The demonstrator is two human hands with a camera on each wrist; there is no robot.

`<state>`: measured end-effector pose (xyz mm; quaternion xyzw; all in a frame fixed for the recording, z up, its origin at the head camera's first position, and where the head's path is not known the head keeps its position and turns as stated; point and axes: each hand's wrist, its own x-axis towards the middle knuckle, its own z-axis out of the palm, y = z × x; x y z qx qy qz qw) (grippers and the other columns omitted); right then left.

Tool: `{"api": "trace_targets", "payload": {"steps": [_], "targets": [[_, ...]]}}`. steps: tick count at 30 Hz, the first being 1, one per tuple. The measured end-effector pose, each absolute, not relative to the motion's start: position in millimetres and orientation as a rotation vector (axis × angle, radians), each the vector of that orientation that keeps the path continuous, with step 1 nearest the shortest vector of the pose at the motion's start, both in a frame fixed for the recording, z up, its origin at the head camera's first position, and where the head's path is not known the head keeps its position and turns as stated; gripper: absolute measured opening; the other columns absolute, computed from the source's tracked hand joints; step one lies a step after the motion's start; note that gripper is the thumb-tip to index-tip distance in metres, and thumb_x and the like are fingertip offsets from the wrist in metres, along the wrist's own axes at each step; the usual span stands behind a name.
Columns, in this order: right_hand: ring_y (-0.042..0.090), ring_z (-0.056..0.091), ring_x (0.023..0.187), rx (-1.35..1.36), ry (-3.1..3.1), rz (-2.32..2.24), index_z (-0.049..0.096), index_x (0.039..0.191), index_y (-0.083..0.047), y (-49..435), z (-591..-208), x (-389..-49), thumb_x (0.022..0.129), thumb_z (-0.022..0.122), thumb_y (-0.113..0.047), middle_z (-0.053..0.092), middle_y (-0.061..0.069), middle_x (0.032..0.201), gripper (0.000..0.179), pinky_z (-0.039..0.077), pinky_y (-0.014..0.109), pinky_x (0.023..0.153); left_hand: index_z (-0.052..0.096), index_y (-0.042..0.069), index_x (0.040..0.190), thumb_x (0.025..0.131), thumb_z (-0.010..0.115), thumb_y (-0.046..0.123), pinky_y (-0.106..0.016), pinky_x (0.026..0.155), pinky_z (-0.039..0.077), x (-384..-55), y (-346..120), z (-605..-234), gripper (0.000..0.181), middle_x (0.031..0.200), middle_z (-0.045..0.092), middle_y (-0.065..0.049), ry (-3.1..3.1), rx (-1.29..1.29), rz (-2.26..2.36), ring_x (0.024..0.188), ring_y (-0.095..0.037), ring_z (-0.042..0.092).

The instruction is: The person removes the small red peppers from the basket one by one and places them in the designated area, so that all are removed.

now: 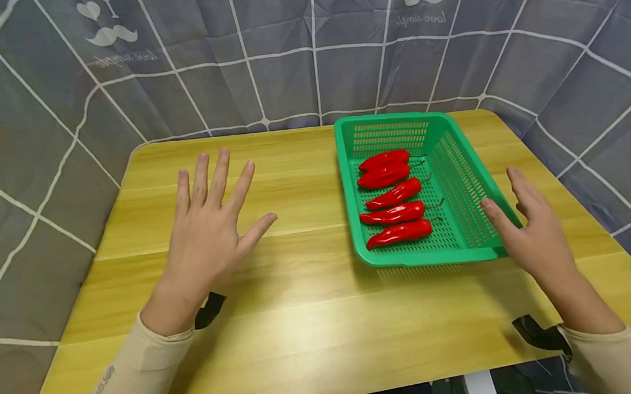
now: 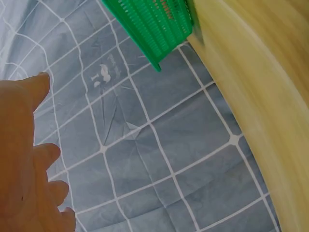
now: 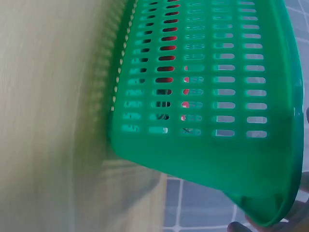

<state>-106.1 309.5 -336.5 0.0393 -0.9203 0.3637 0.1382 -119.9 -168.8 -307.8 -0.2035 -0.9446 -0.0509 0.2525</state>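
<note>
Apparently so each shows, five peppers (image 1: pixel 396 214) lie side by side in the basket (image 1: pixel 426 259), right of centre on the worktop (image 1: pixel 324 318), while the left hand (image 1: pixel 207 226) spreads at left and the right hand (image 1: pixel 538 236), thumb apart, is at the basket's lower-right corner, contact unclear.

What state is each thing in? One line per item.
Green perforated plastic basket: upright, open-topped, on the table.
Five red chili peppers: whole, glossy, stems on, lying in a row inside the basket.
Left hand: empty, fingers spread.
Right hand: at the basket's near right corner, fingers extended; contact unclear.
Wood-grain table: partly covered by the basket.
Gray grid-patterned cloth: creased.
</note>
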Motion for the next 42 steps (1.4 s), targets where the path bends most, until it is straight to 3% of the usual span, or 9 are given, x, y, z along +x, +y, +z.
{"api": "trace_targets", "payload": {"steps": [3,10,14,17,24,27,30,36,42], "targets": [[0.032,0.024,0.148,0.019,-2.65,1.184,0.017,0.161,-0.03,314,-342,-102,0.105,0.052,-0.034,0.016,-0.005,0.166,0.066,0.025,0.045,0.117,0.029,0.018,0.16,0.098,0.022,0.073,-0.053,0.119,-0.003,-125,-170,-304,0.084,0.168,0.003,-0.011,-2.555,-0.565,-0.132,0.152,-0.029,-0.009],[0.028,0.022,0.149,-0.12,-2.639,1.389,0.014,0.161,-0.032,318,-351,-96,0.107,0.045,-0.04,0.015,-0.006,0.166,0.063,0.018,0.049,0.119,0.033,0.016,0.159,0.095,0.054,0.058,-0.056,0.119,0.007,-140,-169,-294,0.08,0.166,0.016,-0.015,-2.457,-0.613,-0.156,0.152,-0.036,0.008],[0.015,0.028,0.145,-0.158,-2.612,1.46,0.016,0.161,-0.031,319,-355,-95,0.107,0.046,-0.04,0.018,-0.007,0.165,0.063,0.026,0.014,0.108,0.036,0.013,0.157,0.093,0.06,0.054,-0.056,0.118,0.017,-149,-167,-288,0.08,0.162,0.026,-0.02,-2.383,-0.653,-0.157,0.148,-0.042,0.022],[0.011,0.03,0.143,-0.186,-2.578,1.499,0.018,0.161,-0.028,320,-358,-94,0.107,0.046,-0.039,0.021,-0.007,0.165,0.062,0.031,0.002,0.092,0.037,0.012,0.157,0.092,0.063,0.054,-0.052,0.117,0.023,-156,-166,-285,0.081,0.16,0.03,-0.021,-2.367,-0.672,-0.162,0.145,-0.044,0.028],[0.011,0.022,0.148,-0.252,-2.438,1.635,0.027,0.16,-0.021,317,-366,-93,0.106,0.05,-0.034,0.028,-0.007,0.163,0.06,0.027,0.004,0.101,0.043,0.01,0.153,0.089,0.07,0.051,-0.055,0.108,0.038,-168,-164,-282,0.08,0.155,0.039,-0.02,-2.35,-0.678,-0.241,0.14,-0.042,0.039],[0.005,0.02,0.147,-0.273,-2.308,1.774,0.033,0.158,-0.019,314,-368,-94,0.104,0.055,-0.031,0.032,-0.008,0.161,0.059,0.024,0.005,0.104,0.046,0.009,0.151,0.089,0.071,0.049,-0.056,0.105,0.041,-174,-163,-282,0.078,0.153,0.043,-0.02,-2.331,-0.681,-0.271,0.137,-0.043,0.042],[0.005,0.023,0.145,-0.288,-2.124,1.962,0.04,0.155,-0.018,310,-369,-95,0.103,0.06,-0.024,0.036,-0.009,0.159,0.057,0.029,0.006,0.101,0.048,0.008,0.15,0.089,0.071,0.049,-0.054,0.106,0.041,-179,-162,-283,0.076,0.151,0.045,-0.021,-2.331,-0.681,-0.285,0.135,-0.043,0.045],[0.008,0.035,0.14,-0.269,-1.871,2.187,0.047,0.151,-0.014,306,-372,-95,0.102,0.059,-0.011,0.039,-0.005,0.157,0.05,0.041,0.01,0.092,0.048,0.008,0.149,0.091,0.069,0.05,-0.052,0.108,0.039,-185,-162,-285,0.075,0.151,0.045,-0.021,-2.358,-0.677,-0.295,0.135,-0.042,0.045],[0.005,0.059,0.113,-0.188,-1.663,2.372,0.057,0.144,-0.015,308,-377,-95,0.101,0.052,0.002,0.038,0.004,0.154,0.046,0.053,0.017,0.081,0.045,0.011,0.152,0.093,0.066,0.052,-0.053,0.107,0.04,-190,-160,-284,0.075,0.152,0.043,-0.02,-2.4,-0.677,-0.286,0.137,-0.04,0.044]]}}
